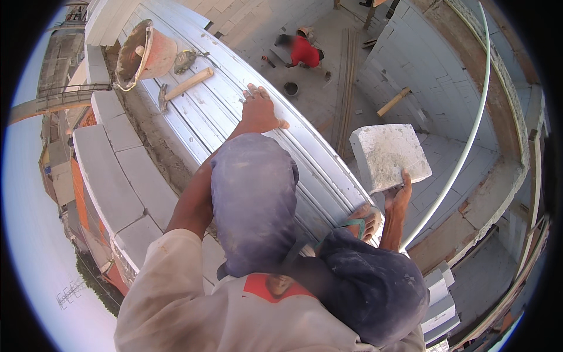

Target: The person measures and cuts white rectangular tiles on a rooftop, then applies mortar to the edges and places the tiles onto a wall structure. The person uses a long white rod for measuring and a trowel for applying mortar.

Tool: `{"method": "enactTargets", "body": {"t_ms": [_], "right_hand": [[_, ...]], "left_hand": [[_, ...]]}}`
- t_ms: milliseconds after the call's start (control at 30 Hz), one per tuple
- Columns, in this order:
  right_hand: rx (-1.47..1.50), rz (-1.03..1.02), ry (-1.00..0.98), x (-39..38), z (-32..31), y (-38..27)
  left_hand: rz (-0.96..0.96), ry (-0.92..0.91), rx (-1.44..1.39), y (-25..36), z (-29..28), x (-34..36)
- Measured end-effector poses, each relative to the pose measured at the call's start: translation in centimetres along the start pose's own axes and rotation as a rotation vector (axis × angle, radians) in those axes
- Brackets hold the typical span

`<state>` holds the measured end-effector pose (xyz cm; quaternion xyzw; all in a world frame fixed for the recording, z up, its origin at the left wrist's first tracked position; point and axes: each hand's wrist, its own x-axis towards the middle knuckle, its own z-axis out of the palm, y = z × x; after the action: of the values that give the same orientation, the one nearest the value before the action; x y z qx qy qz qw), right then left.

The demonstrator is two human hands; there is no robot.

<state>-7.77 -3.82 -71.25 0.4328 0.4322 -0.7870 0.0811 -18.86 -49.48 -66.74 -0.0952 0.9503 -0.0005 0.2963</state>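
My left hand [260,111] lies flat on the silvery ribbed metal decking [234,76], fingers spread and holding nothing. Out past the decking's right edge, my right hand [397,202] grips a rough pale-grey block [390,154] from its near side. The thumb rests against the block's face, and the other fingers are partly hidden. A hammer [189,84] with a wooden handle lies on the decking beyond my left hand. By it are a small dark item [185,61], too blurred to name, and a mortar-stained bucket [159,54] tipped toward the wall.
A wall of grey blocks [126,167] with a mortar strip runs along my left. The decking drops off on the right to a lower floor, where a person in red [305,53] crouches near a dark bucket [291,88]. A white pipe [463,152] curves past on the right.
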Motion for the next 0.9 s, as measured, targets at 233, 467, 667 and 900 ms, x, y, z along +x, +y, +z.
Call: {"method": "enactTargets", "body": {"t_ms": [233, 467, 667, 900], "right_hand": [[0.033, 0.022, -0.046, 3.4, -1.0, 1.9], [0.130, 0.043, -0.128, 6.5, 0.5, 2.8], [0.139, 0.084, -0.121, 9.6, 2.4, 4.0], [0.156, 0.142, -0.116, 12.4, 3.8, 5.6]], "left_hand": [[-0.015, 0.002, 0.028, 0.4, -0.2, -0.7], [0.019, 0.028, 0.009, 0.4, 0.3, -0.4], [0.002, 0.030, 0.011, 0.8, -0.1, -1.0], [0.000, 0.027, 0.007, 1.4, -0.3, -1.3]]}}
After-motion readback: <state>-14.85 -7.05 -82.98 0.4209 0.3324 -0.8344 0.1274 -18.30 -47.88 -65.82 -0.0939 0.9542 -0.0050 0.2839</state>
